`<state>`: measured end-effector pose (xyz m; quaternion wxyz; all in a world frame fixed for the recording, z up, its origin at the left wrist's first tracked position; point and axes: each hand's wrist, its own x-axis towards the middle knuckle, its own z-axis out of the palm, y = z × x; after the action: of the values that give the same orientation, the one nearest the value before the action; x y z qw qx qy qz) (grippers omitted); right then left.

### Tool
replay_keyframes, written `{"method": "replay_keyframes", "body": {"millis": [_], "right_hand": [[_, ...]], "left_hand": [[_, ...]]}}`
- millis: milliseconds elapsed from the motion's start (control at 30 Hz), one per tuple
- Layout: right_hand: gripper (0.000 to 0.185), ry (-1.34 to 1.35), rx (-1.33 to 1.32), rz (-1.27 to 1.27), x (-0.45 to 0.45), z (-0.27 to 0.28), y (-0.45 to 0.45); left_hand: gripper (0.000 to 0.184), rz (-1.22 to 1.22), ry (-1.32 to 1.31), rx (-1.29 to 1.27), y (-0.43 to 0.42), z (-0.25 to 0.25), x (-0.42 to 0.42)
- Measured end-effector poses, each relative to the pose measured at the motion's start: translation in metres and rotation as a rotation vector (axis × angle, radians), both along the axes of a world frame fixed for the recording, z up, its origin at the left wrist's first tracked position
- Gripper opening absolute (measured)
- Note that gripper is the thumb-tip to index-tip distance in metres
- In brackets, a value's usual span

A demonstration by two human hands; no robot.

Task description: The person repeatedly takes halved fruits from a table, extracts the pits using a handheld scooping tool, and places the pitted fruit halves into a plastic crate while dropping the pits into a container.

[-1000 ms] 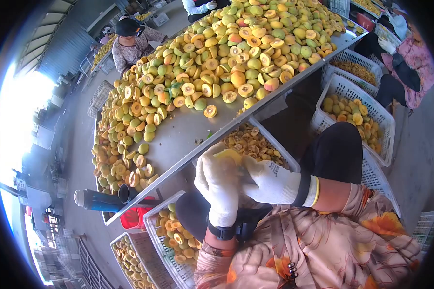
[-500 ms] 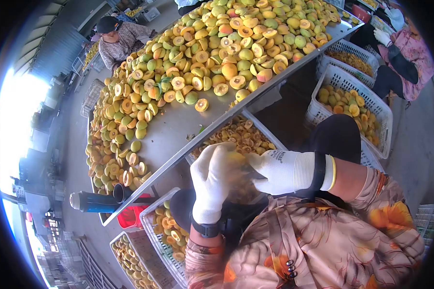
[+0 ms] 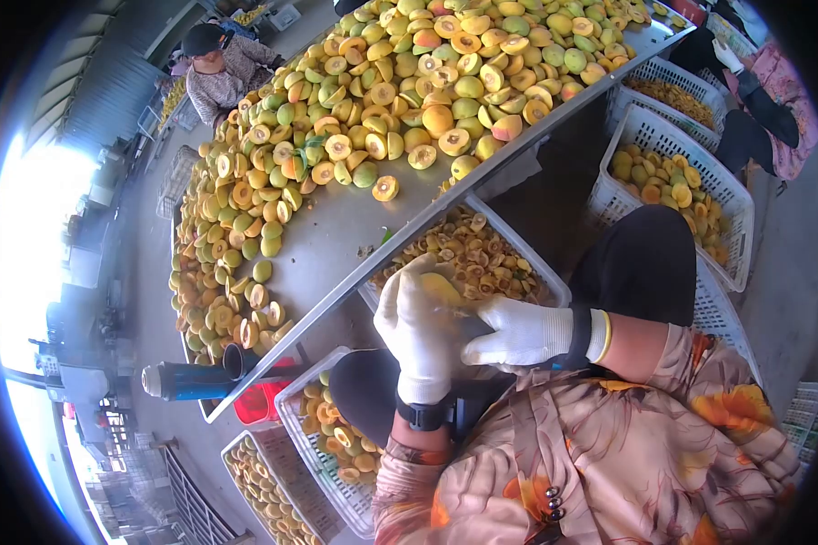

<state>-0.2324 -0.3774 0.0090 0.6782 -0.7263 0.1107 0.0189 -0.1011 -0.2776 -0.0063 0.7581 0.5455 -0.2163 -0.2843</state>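
My left hand (image 3: 416, 331), in a white glove, is closed around a yellow fruit half (image 3: 441, 291) that looks like a peach. The fruit is partly hidden by the fingers and smeared by motion. My right hand (image 3: 523, 331), gloved too, is closed just beside it, thumb towards the left hand. Something dark and blurred shows between the two hands; I cannot make out what it is. Both hands hang over a white crate (image 3: 554, 283) of brown-yellow fruit scraps (image 3: 482, 250), in front of the metal table's edge.
A metal table (image 3: 323, 245) bears a big heap of halved fruit (image 3: 409, 100). White crates of fruit stand at the right (image 3: 745, 227) and lower left (image 3: 354, 509). A blue flask (image 3: 186, 381) and red bucket (image 3: 262, 401) are by the table corner. Co-workers sit at the far left and right.
Both hands stay together over the scraps crate, and the right has drawn slightly lower. More of the yellow fruit shows in the left hand. The view has shifted a little.
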Motion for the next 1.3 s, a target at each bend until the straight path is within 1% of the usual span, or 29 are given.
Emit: {"method": "replay_keyframes", "body": {"millis": [33, 67, 133, 167, 233, 267, 367, 467, 533, 667, 733, 833, 867, 967, 1000, 1033, 1100, 1133, 1233, 1267, 1300], "right_hand": [[0.03, 0.24, 0.149, 0.056, -0.002, 0.016, -0.001], [0.031, 0.242, 0.131, 0.066, -0.002, 0.016, -0.003], [0.03, -0.032, -0.063, 0.048, 0.003, -0.022, -0.004], [0.029, -0.17, -0.162, 0.039, 0.006, -0.029, -0.004], [0.028, -0.176, -0.179, 0.072, 0.006, -0.026, -0.01], [0.027, -0.18, -0.188, 0.086, 0.006, -0.018, -0.014], [0.025, 0.108, 0.044, 0.16, 0.005, 0.007, -0.022], [0.034, 0.228, 0.166, 0.248, 0.007, -0.006, -0.028], [0.028, 0.254, 0.222, 0.248, 0.006, -0.004, -0.03], [0.021, 0.282, 0.302, 0.262, 0.008, 0.01, -0.037], [0.02, 0.301, 0.404, 0.262, 0.008, 0.005, -0.039], [0.021, 0.285, 0.512, 0.286, 0.008, -0.003, -0.037], [0.023, 0.27, 0.541, 0.298, 0.009, -0.007, -0.035], [0.02, 0.048, 0.353, 0.212, 0.011, -0.022, -0.024], [0.013, 0.019, 0.396, 0.259, 0.012, -0.025, -0.025], [0.013, 0.063, 0.474, 0.275, 0.012, -0.021, -0.028], [0.013, 0.149, 0.633, 0.316, 0.008, -0.01, -0.031], [0.019, 0.231, 0.788, 0.337, 0.006, -0.009, -0.034], [0.02, 0.14, 0.853, 0.425, 0.003, -0.017, -0.033], [0.021, 0.162, 0.635, 0.39, 0.006, -0.016, -0.034], [0.025, 0.165, 0.413, 0.329, 0.008, -0.02, -0.033]], "left_hand": [[0.047, 0.027, 0.078, 0.016, 0.0, 0.005, -0.005], [0.047, 0.039, 0.078, 0.038, -0.001, 0.007, -0.006], [0.046, 0.061, 0.08, 0.083, -0.002, 0.006, -0.007], [0.046, 0.059, 0.021, 0.104, -0.002, 0.004, -0.005], [0.046, 0.052, -0.103, 0.144, -0.003, -0.001, 0.001], [0.046, 0.049, -0.08, 0.137, -0.004, -0.001, 0.002], [0.045, 0.022, 0.01, 0.101, -0.007, -0.001, 0.002], [0.045, -0.022, 0.099, 0.042, -0.011, 0.003, 0.001], [0.044, -0.034, 0.11, 0.011, -0.014, 0.006, 0.0], [0.042, -0.044, -0.063, 0.054, -0.016, -0.005, 0.012], [0.041, -0.052, -0.11, 0.063, -0.017, -0.004, 0.012], [0.042, -0.017, 0.021, 0.065, -0.021, 0.003, 0.005], [0.044, -0.022, -0.003, 0.051, -0.022, 0.004, 0.004], [0.05, -0.052, -0.082, 0.035, -0.024, 0.009, 0.003], [0.052, -0.073, -0.111, 0.041, -0.024, 0.013, 0.004], [0.055, -0.089, -0.147, 0.042, -0.025, 0.017, 0.006], [0.055, -0.115, -0.115, 0.03, -0.022, 0.013, 0.009], [0.056, -0.13, -0.1, 0.025, -0.02, 0.011, 0.012], [0.057, 0.063, 0.12, 0.095, -0.011, 0.009, 0.02], [0.057, 0.121, 0.149, 0.096, 0.0, 0.004, 0.03], [0.059, 0.145, 0.125, 0.099, 0.018, 0.004, 0.04]]}}
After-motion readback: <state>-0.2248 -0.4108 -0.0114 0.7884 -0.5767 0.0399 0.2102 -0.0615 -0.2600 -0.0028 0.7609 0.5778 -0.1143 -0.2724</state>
